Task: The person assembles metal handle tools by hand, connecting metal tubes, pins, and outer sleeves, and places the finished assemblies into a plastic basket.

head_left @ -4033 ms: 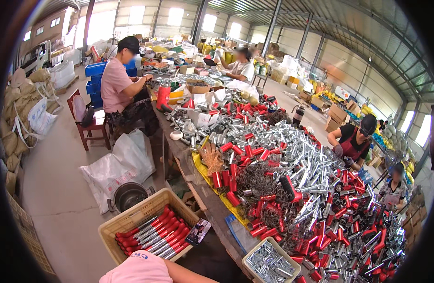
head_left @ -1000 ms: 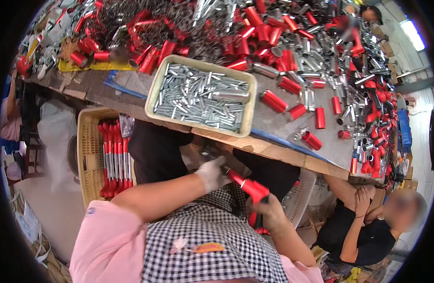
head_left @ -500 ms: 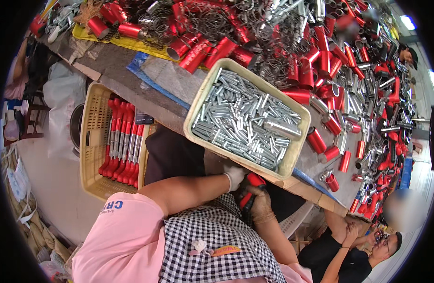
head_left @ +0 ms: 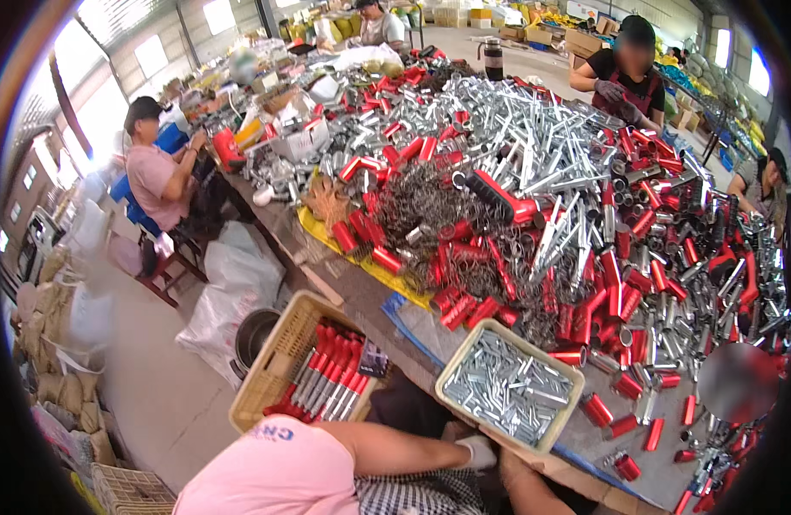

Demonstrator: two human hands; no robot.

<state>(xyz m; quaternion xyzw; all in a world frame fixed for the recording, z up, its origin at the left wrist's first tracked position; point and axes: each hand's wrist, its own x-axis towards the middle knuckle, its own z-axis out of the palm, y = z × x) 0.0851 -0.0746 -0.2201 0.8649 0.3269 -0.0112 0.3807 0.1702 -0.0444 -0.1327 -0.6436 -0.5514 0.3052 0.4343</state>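
Note:
Close together at the table's front edge, both hands sit low, just below a cream plastic tub. My left hand, in a whitish glove, shows mostly its cuff and back; its fingers are hidden. Of my right hand only the back and wrist show beside it, with the fingers out of sight. What either hand holds cannot be made out now. Many short metal pins fill the tub. Left of my left arm, a yellow plastic crate holds a row of red-handled tools with silver shafts.
A large heap of red sleeves, silver tubes and wire rings covers the table. A red-and-black handled tool lies on it. Co-workers sit around the table, one in pink. A clear plastic bag stands left.
The view has swung up, bringing the far table and co-workers in. Half a second ago my right hand was wrapped round a red-and-black handle; that handle is no longer visible.

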